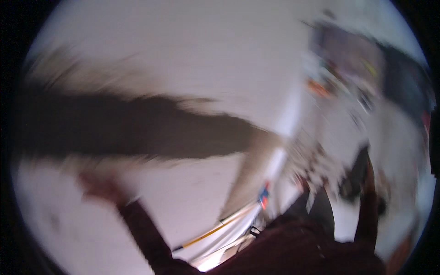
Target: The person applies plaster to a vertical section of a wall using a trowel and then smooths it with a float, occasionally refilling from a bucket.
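Note:
My left hand [104, 189] is blurred by motion, its fingers seeming stretched out with nothing in them. It is in front of the pale wall [197, 50], just below a broad dark grey band of wet-looking plaster [133, 128]; whether it touches the wall I cannot tell. Low on the right, my right hand [368, 176] is closed on a dark, flat, pointed tool that looks like a trowel [354, 179]. Its grip is mostly hidden by blur.
A yellow pole [211, 237] slants along the wall's foot, with a small blue and red thing [264, 196] beside its upper end. Splatters mark the floor [339, 133] by my feet. Farther off are a large dark container [405, 75] and scattered items, one orange [318, 88].

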{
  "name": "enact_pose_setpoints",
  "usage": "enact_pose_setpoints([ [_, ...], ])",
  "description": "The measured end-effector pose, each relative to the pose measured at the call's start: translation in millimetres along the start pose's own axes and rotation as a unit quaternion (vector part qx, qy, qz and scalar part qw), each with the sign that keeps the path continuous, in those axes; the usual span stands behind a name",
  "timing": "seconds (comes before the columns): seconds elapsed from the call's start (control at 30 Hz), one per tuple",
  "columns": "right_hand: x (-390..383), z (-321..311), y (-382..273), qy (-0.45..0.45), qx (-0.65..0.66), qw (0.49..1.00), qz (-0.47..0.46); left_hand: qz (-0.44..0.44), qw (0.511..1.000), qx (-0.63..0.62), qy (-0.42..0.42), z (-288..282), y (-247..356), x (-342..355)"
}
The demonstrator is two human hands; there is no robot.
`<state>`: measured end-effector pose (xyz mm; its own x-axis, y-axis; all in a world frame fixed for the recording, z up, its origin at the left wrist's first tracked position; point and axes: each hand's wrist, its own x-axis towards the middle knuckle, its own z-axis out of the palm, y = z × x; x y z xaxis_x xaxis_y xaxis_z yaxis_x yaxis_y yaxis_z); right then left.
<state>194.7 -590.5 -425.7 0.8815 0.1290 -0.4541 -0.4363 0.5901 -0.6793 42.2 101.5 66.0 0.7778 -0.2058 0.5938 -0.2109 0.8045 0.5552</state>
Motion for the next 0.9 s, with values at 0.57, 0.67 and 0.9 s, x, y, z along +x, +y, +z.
enact_pose_setpoints([
  [0.57,-240,-219,199,0.418,0.151,0.889,0.107,0.245,-0.244,-0.934,0.086,-80,-230,-84],
  [0.67,-271,-215,259,0.501,0.207,0.831,0.128,0.342,-0.363,-0.856,0.137,-103,-296,-75],
  [0.9,-279,-215,216,0.487,0.232,0.841,0.042,0.485,-0.462,-0.695,0.262,-138,-392,-55],
])
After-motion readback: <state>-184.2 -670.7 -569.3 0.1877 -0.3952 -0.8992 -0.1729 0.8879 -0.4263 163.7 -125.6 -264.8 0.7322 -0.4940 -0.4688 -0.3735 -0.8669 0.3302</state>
